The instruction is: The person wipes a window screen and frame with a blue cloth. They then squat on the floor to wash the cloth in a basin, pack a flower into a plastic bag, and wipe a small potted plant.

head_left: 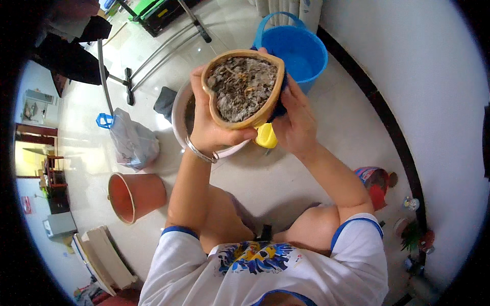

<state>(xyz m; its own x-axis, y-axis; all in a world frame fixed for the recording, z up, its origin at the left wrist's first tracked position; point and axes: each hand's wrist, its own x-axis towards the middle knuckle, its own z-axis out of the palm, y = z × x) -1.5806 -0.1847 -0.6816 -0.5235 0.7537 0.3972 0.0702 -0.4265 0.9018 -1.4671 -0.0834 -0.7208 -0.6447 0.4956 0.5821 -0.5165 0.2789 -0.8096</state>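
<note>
A tan, heart-shaped flower pot (244, 124) filled with dry, grey-brown soil (245, 86) is held up in front of me, tilted so its top faces me. My left hand (212, 127) closes round its left side, with the thumb along the lower rim. On the other side, my right hand (296, 122) presses a dark blue cloth (279, 108) against the pot's outer wall. Below the pot sits a pale round basin (179, 120), partly hidden by my left hand and the pot. A yellow object (266, 136) shows under the pot; its kind is hidden.
Just beyond my right hand stands a blue bucket (312, 56). To the left are a reddish-brown bucket (148, 196), a grey plastic bag (133, 140) and a metal rack (166, 51). A colourful open bag (375, 181) and small potted plants (411, 234) line the right wall.
</note>
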